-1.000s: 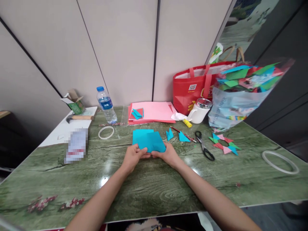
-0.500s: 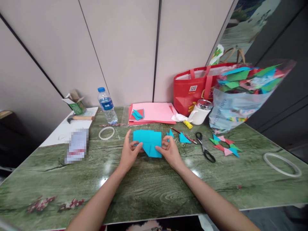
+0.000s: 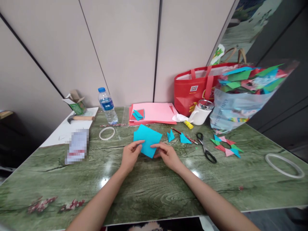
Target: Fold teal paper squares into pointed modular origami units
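A blue sheet of paper [image 3: 149, 138] is pinched between my two hands, tilted with a corner toward me. My left hand [image 3: 130, 156] grips its left edge between thumb and fingers. My right hand [image 3: 169, 158] closes on its lower right edge, the fingers partly behind it. Another blue paper edge [image 3: 135, 136] shows behind the sheet on the left. Just right of my hands lie a folded blue paper piece [image 3: 170, 136] and a blue triangle [image 3: 185, 138]. Beyond them is a red pencil [image 3: 176, 131].
Black-handled scissors [image 3: 206, 150] and a ring of folded coloured paper pieces [image 3: 220, 148] lie to the right. Behind stand a white mug [image 3: 199, 116], a red bag [image 3: 184, 93], and a plastic bag of folded paper [image 3: 231, 109]. A water bottle [image 3: 107, 106] and hammer [image 3: 83, 118] are left.
The blue paper, level with a folded lower flap showing before, is now turned at an angle with a plain face showing. My right hand has shifted down slightly along its edge.
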The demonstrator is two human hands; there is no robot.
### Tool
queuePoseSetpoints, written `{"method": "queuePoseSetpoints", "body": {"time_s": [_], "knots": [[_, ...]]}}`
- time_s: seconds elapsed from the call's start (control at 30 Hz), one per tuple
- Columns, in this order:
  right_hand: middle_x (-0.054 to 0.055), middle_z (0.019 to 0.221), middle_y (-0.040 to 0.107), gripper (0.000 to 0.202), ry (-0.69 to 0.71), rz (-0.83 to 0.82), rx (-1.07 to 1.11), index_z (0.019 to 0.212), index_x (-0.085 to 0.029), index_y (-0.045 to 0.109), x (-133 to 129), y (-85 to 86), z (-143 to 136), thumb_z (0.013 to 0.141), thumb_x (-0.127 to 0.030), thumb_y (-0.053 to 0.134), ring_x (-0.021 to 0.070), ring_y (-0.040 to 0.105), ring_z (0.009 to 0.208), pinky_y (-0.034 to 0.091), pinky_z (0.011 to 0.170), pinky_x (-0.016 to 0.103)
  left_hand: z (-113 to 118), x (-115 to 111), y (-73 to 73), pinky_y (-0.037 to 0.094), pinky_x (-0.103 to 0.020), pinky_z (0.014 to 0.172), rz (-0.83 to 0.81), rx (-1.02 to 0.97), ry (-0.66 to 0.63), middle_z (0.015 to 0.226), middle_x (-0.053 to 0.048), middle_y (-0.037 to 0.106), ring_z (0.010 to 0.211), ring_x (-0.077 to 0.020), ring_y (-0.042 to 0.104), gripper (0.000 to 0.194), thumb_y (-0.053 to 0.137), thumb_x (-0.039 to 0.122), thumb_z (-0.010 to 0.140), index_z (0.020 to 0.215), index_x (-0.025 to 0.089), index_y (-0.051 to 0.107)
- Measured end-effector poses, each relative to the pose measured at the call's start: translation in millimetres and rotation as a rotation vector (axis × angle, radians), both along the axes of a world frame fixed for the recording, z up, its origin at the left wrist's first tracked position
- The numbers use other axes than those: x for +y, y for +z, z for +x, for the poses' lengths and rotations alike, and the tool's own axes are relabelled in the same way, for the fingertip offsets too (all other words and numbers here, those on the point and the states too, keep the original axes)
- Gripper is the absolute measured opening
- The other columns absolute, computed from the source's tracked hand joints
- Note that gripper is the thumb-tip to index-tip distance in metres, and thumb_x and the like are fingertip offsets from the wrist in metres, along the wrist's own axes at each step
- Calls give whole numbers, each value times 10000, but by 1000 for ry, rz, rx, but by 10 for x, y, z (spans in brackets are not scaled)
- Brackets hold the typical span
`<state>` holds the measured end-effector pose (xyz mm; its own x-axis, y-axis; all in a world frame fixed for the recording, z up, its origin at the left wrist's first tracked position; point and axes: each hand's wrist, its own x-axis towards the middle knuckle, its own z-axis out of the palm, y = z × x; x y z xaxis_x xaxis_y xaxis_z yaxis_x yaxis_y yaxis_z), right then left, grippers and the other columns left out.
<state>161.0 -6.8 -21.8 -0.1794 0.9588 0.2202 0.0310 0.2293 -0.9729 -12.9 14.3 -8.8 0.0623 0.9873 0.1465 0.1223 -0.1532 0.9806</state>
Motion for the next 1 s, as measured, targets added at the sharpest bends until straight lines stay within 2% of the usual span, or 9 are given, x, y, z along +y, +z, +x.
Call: {"method": "queuePoseSetpoints", "body": {"time_s": [0.17, 0.4, 0.6, 0.8, 1.0], "knots": [[33, 790, 543, 208, -12, 180, -243, 922, -245, 669, -11, 37, 55, 726, -268, 601, 144, 539, 686, 469, 584, 250, -40, 20, 34, 467, -259, 638, -12, -16, -82, 885, -73, 686, 722, -175, 603, 289, 604, 281, 685, 930, 142, 671], [20, 684, 587, 186, -94, 129, -278, 715, -206, 687, 19, 24, 71, 634, -373, 686, 146, 531, 623, 436, 575, 255, -11, -26, 64, 466, -271, 696, -43, 26, -148, 962, -70, 675, 810, -198, 612, 292, 597, 264, 697, 959, 154, 664], [-14, 591, 566, 247, -275, -12, -125, 696, -170, 594, 14, 19, -18, 606, -379, 691, 101, 440, 466, 352, 436, 217, 59, -83, 33, 460, -286, 753, -65, -12, -154, 974, -73, 673, 856, -207, 608, 300, 601, 266, 700, 971, 152, 661], [-25, 595, 528, 276, -253, -64, 41, 765, -189, 514, -30, 71, -75, 614, -343, 687, 117, 493, 495, 393, 450, 222, 114, -134, 35, 480, -298, 731, -130, -119, -123, 985, -78, 669, 842, -210, 615, 347, 637, 314, 672, 983, 161, 654], [-20, 601, 541, 285, -259, -70, 48, 727, -192, 517, -37, 94, -68, 597, -372, 695, 138, 545, 518, 425, 472, 236, 142, -161, 85, 484, -294, 707, -190, -158, -133, 860, -61, 696, 747, -189, 628, 430, 714, 268, 581, 986, 142, 645]]}}
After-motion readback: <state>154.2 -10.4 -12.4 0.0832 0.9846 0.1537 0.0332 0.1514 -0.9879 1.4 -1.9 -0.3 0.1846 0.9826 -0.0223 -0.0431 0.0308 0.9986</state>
